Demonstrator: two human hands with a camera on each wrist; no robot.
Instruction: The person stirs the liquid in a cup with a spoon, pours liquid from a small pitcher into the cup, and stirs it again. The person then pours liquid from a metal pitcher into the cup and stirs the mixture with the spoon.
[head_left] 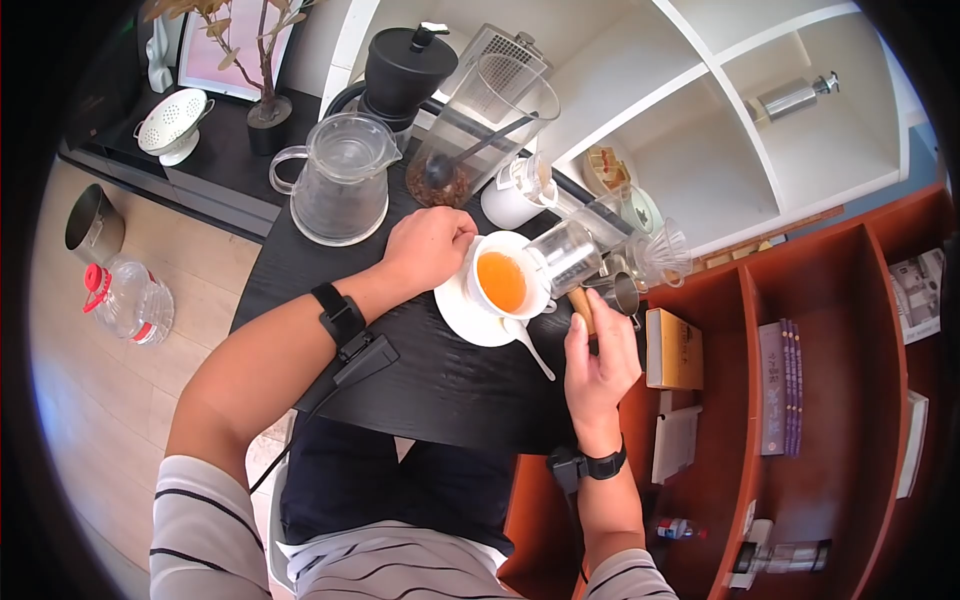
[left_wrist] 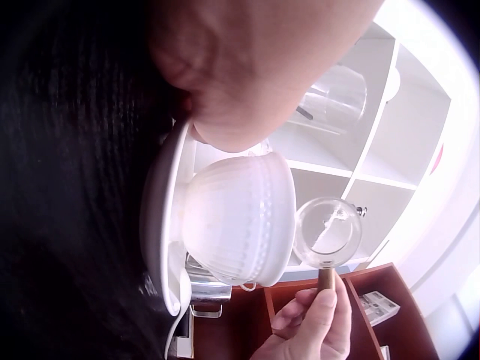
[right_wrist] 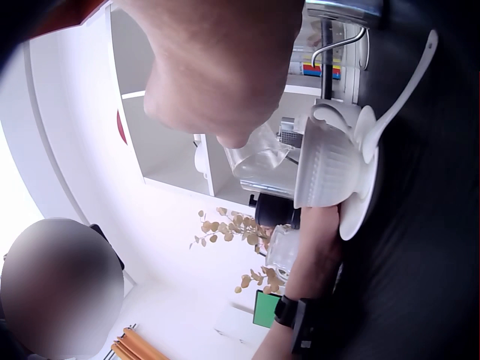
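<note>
Right hand [head_left: 598, 365] is curled round the wooden handle [head_left: 581, 308] of a small glass pitcher [head_left: 563, 257], tipped at the rim of the white cup [head_left: 503, 281] full of amber tea. Left hand [head_left: 430, 245] pinches the saucer [head_left: 462, 312] edge. A white spoon [head_left: 528, 346] lies on the saucer, on the black table [head_left: 430, 380].

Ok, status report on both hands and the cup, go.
Left hand rests against white cup, fingers curled. Right hand grips wooden handle of small glass pitcher, tipped at the cup. Spoon on saucer.
</note>
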